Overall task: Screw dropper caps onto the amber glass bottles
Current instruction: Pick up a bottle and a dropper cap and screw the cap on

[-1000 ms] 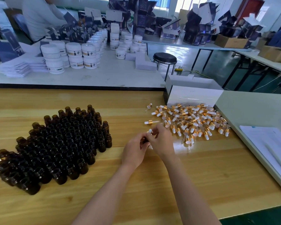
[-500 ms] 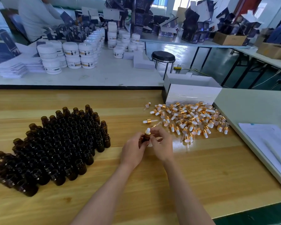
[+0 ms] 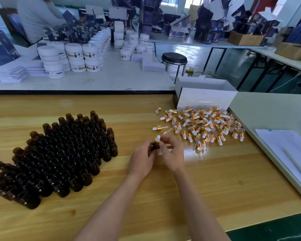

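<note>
Left grip: your left grip [image 3: 142, 158] curls round one amber bottle [image 3: 155, 146], held upright near the middle of the table [image 3: 215, 188].
Right grip: your right grip [image 3: 172, 153] pinches the dropper cap [image 3: 157, 138] sitting on that bottle's neck.
Stock: uncapped bottles [image 3: 63, 153] stand packed together on your left.
Supply: loose caps [image 3: 203, 126] lie heaped on your right, just before a white box [image 3: 205, 98].

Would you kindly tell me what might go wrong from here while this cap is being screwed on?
Cross-threading: the right hand pinches the dropper cap while the left hand holds the amber bottle only in its fingers, so it could tilt or slip.
The loose dropper caps lie close by the right hand; a careless wrist could crush a thin clear pipette.
The open bottles stand tightly packed; a left-arm nudge might topple several.
</note>
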